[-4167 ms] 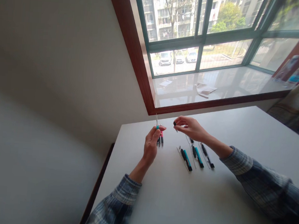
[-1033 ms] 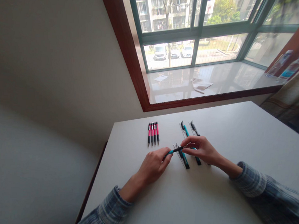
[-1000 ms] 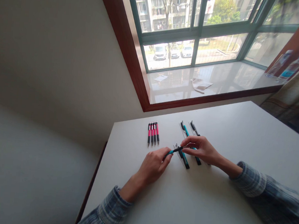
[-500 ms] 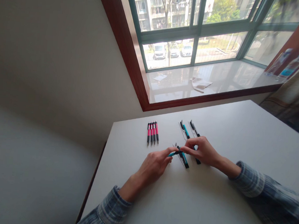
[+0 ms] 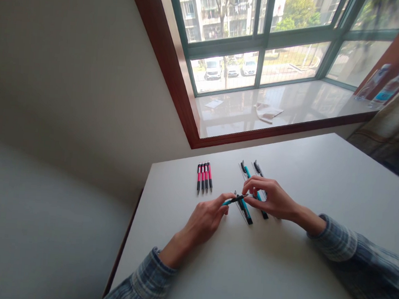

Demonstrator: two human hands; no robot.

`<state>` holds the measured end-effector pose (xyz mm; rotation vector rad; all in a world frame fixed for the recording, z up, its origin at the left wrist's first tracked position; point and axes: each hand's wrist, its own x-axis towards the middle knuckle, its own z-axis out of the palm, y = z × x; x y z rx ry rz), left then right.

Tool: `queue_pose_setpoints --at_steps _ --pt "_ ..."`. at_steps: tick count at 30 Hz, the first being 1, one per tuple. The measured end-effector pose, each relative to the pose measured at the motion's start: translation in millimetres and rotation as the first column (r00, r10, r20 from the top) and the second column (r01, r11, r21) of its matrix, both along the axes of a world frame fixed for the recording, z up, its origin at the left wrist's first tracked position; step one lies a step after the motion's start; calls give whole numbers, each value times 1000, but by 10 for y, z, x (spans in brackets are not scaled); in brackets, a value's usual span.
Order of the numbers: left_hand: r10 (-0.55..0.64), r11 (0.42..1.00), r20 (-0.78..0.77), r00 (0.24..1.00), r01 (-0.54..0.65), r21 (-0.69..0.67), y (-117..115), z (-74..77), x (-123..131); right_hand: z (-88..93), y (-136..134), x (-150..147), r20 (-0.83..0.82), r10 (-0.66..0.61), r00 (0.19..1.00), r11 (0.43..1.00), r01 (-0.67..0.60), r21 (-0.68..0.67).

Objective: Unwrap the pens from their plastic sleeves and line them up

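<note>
My left hand (image 5: 208,219) pinches a teal pen (image 5: 235,200) by its barrel, with the black grip and pointed tip turned to the right. Beside that tip, the thumb and fingers of my right hand (image 5: 273,197) are spread apart. Whether they touch the tip is hard to tell. Under the held pen lies a group of teal and black pen parts (image 5: 247,213) on the white table (image 5: 245,268). Another teal barrel (image 5: 247,171) and a black-clipped pen part (image 5: 257,168) lie behind, partly covered by my right hand.
Several pink pens (image 5: 204,177) with black grips lie in a row at the left. Behind the table is a windowsill (image 5: 232,120) with a crumpled cloth or paper (image 5: 267,112) and a plastic bottle (image 5: 390,91). A wall (image 5: 65,134) borders the left side.
My right hand's fingers have parted from their pinch at the pen's grip end and shifted slightly right. The pen's tip now shows. My left hand keeps its hold, almost unmoved.
</note>
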<state>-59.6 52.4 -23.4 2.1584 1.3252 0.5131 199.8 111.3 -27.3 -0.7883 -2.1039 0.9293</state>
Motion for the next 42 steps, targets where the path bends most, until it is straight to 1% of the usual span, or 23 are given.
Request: queue_pose_setpoints --at_steps 4,8,13,19,24,28,31,37,42 --pt "-6 1000 -3 1000 6 -13 4 7 -2 -34 -1 -3 39 -32 999 999 31 16" --pt "-27 999 -14 1000 27 -30 14 10 -8 -54 -6 -19 79 -61 995 998 61 2" --pt "-31 999 -18 999 30 -29 24 2 -14 -51 -6 -24 117 -39 992 999 40 -6" --pt "-24 1000 -12 1000 24 0 28 -27 -18 -61 5 -9 62 -22 998 999 20 33" --pt "-15 1000 -28 999 15 4 28 -35 -17 -56 -15 -33 137 -6 991 1000 6 4" --pt "-25 1000 -20 999 25 4 31 -36 -22 -41 -20 -27 121 -9 993 1000 7 10" --pt "-32 999 -21 999 32 2 33 -41 -22 -32 -18 -21 110 12 994 999 -15 29" --pt "-21 1000 -26 999 21 -10 32 -48 -7 -38 -25 -39 190 26 981 1000 -28 5" --pt "-11 1000 -17 1000 11 -6 35 -78 -16 -47 -20 -31 141 29 990 999 -33 27"
